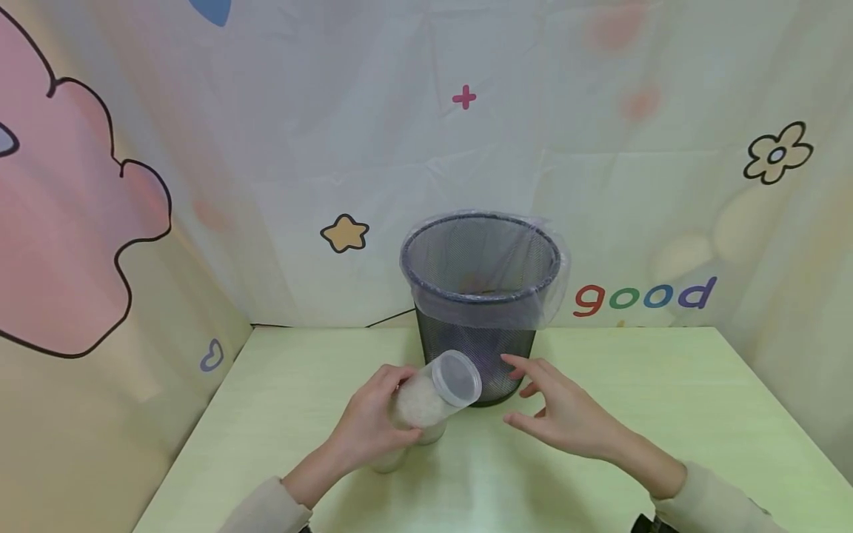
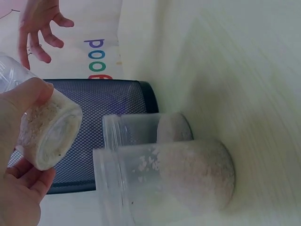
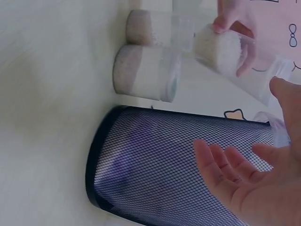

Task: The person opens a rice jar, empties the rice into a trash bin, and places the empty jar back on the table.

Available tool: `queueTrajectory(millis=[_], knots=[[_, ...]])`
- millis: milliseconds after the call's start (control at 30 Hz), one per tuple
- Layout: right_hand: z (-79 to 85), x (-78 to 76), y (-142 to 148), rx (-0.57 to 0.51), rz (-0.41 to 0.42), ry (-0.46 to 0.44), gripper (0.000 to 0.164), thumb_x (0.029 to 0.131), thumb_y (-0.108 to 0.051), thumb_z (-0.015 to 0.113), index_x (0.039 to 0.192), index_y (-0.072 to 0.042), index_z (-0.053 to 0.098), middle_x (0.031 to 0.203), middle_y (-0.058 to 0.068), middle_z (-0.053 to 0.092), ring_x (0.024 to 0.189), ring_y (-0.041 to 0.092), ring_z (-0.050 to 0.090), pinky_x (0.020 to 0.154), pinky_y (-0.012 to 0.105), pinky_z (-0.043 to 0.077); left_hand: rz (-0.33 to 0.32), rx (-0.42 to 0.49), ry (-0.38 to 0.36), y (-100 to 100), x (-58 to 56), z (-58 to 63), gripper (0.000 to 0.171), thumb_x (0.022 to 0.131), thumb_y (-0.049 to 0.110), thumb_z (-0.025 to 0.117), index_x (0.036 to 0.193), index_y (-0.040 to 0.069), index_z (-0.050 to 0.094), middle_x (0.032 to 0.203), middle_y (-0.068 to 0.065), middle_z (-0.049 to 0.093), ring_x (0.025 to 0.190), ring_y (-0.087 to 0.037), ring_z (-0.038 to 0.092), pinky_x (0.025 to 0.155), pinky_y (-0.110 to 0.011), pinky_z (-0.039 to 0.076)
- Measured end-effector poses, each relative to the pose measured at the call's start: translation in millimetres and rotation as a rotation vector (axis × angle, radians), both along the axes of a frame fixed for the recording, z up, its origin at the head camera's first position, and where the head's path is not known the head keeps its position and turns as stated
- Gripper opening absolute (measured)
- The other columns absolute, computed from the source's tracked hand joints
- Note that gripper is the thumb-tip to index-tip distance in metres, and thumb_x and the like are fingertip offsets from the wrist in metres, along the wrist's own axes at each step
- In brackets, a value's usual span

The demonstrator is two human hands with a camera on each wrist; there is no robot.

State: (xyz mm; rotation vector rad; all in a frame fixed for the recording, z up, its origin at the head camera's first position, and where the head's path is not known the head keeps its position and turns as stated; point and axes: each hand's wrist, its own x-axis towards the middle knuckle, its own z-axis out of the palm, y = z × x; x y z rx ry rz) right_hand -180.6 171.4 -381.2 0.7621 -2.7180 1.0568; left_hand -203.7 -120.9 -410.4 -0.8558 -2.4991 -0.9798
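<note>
Head view: left hand (image 1: 372, 420) grips a tilted jar (image 1: 426, 398). Right hand (image 1: 566, 414), fingers parted, empty, hovers near the bin (image 1: 469, 340)

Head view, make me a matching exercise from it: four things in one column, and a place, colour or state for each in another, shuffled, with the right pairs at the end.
Column one:
1. Left hand
2. Right hand
3. Mesh bin
4. Star

Column two:
A. Draped with a plastic bag
B. Yellow-orange, on the backdrop
C. Gripping a tilted jar
D. Holding nothing

Pairs: 1-C, 2-D, 3-A, 4-B
</note>
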Motion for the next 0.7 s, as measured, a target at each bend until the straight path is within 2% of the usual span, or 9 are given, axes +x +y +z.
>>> queueTrajectory(millis=[300, 533, 700], knots=[[10.6, -1.9, 1, -0.004, -0.012, -0.011, 0.063, 0.079, -0.024, 0.071, 0.135, -0.016, 0.041, 0.110, 0.000, 0.051, 0.092, 0.014, 0.058, 0.064, 0.020, 0.052, -0.010, -0.003, 0.036, 14, 1.0, -6.2, 0.070, 0.055, 0.020, 0.083, 0.118, 0.017, 0.054, 0.106, 0.005, 0.054, 0.093, -0.009, 0.055, 0.078, -0.030, 0.051], [13.6, -5.4, -4, -0.045, -0.002, -0.010, 0.058, 0.080, -0.024, 0.070, 0.132, -0.014, 0.045, 0.112, 0.003, 0.052, 0.094, 0.018, 0.058, 0.064, 0.020, 0.052, 0.049, -0.053, -0.016, 22, 2.2, -7.6, 0.067, 0.057, 0.024, 0.080, 0.119, 0.023, 0.054, 0.107, 0.009, 0.053, 0.093, -0.006, 0.054, 0.076, -0.029, 0.050], [14.6, -10.1, -9, -0.066, 0.008, -0.026, 0.057, 0.081, -0.025, 0.070, 0.131, -0.015, 0.047, 0.115, 0.005, 0.052, 0.094, 0.020, 0.057, 0.065, 0.021, 0.052, 0.062, -0.061, -0.022, 27, 1.0, -10.5, 0.068, 0.057, 0.023, 0.080, 0.120, 0.022, 0.054, 0.106, 0.008, 0.053, 0.093, -0.007, 0.054, 0.076, -0.028, 0.050]])
